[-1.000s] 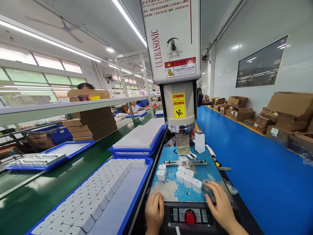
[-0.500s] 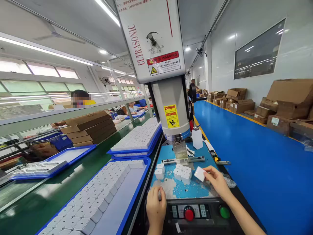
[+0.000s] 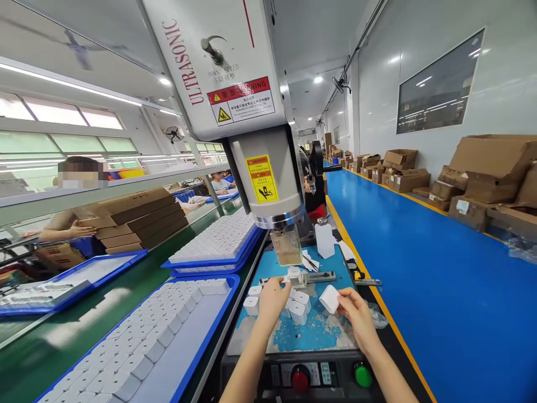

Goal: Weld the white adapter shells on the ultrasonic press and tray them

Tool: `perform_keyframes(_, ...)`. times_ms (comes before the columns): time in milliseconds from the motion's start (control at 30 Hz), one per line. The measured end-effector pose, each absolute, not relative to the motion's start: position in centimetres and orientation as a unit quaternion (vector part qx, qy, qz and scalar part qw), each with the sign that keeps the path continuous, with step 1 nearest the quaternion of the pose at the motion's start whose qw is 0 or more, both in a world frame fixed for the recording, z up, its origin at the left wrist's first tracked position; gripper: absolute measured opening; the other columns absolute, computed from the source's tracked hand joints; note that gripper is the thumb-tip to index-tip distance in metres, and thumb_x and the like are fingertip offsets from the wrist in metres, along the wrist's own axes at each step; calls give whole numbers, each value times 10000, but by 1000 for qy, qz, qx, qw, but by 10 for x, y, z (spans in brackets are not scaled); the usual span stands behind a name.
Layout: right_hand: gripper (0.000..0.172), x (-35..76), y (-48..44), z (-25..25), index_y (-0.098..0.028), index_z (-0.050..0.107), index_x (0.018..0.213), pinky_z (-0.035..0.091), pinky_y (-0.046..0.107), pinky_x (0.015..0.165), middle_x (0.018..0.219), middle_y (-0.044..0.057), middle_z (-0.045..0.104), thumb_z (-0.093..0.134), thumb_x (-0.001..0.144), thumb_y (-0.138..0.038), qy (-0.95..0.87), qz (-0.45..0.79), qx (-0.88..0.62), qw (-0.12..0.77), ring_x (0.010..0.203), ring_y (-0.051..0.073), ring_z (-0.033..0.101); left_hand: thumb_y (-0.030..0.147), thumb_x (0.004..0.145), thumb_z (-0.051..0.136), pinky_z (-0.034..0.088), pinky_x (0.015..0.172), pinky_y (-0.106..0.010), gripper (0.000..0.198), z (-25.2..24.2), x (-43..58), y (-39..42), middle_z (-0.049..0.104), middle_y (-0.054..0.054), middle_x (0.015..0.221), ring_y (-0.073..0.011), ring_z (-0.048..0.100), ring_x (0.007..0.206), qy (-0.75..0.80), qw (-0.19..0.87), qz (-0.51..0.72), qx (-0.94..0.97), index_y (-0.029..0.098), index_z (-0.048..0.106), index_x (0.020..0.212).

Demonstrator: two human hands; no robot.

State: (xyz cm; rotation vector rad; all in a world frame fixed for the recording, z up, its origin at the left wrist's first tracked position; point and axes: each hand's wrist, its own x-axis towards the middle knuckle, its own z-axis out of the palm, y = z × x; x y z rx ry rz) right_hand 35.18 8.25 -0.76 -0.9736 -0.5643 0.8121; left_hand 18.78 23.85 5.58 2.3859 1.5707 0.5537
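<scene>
My right hand (image 3: 356, 316) grips a white square plastic case (image 3: 329, 299) by its edge between thumb and fingers, tilted above the blue work plate (image 3: 308, 334). Over at the small metal fixture (image 3: 321, 276), my left hand (image 3: 273, 299) reaches with thumb and forefinger a little apart, close to a white case (image 3: 294, 272) seated there. Whether the fingertips touch that case cannot be told. Directly above hangs the metal horn (image 3: 287, 246) of the ultrasonic welding machine (image 3: 268, 168), apart from the case. Several white cases (image 3: 298, 312) stand on the plate, partly hidden by my left hand.
Left of the machine, a blue tray (image 3: 218, 330) holds rows of white cases, with stacked trays (image 3: 247, 249) behind. A white bottle (image 3: 324, 239) and tweezers (image 3: 309, 261) are at the plate's back. Red (image 3: 300, 380) and green (image 3: 362, 375) buttons sit in front. Another person's hand (image 3: 81, 230) touches cardboard boxes.
My left hand has moved from the plate's front edge forward to the fixture. The horn has risen off it. My right hand still holds its case. The view has shifted.
</scene>
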Motion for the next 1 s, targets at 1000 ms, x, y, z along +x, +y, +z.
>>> perform_keyframes(1000, 271, 354, 78, -8, -213, 664, 829, 499, 269, 644, 814, 23, 670, 746, 698, -435, -280, 348, -488, 750, 741, 177, 593, 341, 923, 433, 417, 779, -310, 269, 79, 207, 239, 621, -160, 1100, -268, 630, 972, 573, 129, 188, 787, 169, 560, 1086)
